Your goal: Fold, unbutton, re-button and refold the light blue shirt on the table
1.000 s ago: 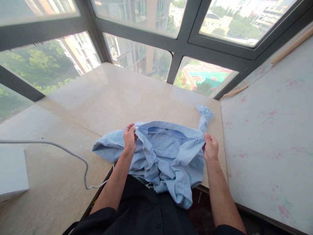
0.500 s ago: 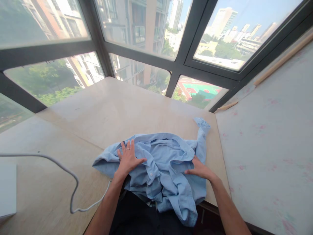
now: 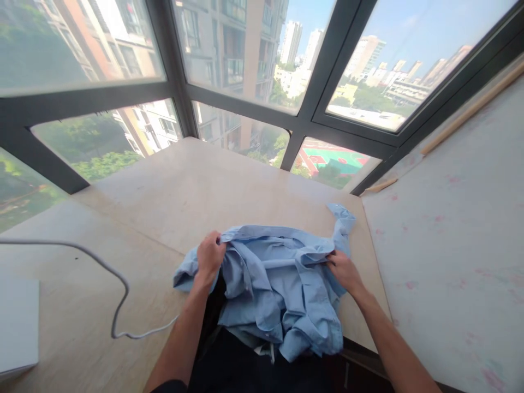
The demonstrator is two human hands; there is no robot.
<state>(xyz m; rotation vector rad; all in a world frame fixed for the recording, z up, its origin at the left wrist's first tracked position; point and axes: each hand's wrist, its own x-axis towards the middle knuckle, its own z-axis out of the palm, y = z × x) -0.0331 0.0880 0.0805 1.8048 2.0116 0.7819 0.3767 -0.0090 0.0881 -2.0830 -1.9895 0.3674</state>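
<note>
A crumpled light blue button-up shirt [image 3: 278, 284] lies at the near edge of a pale wooden table [image 3: 213, 185], with its lower part hanging over the edge toward me. My left hand [image 3: 209, 255] is closed on the shirt's left side near the collar. My right hand [image 3: 343, 269] pinches a fold of the fabric on the right side, below a sleeve [image 3: 340, 218] that sticks up toward the window.
A white cable [image 3: 102, 273] runs across the table on the left to a white box [image 3: 18, 322] at the frame's edge. A speckled white board [image 3: 454, 234] borders the table on the right. Dark-framed windows [image 3: 303, 123] stand behind the table.
Both hands lay flat on the shirt half a second ago; now they are closed on the fabric and have gathered it up a little. The camera view has tilted up slightly.
</note>
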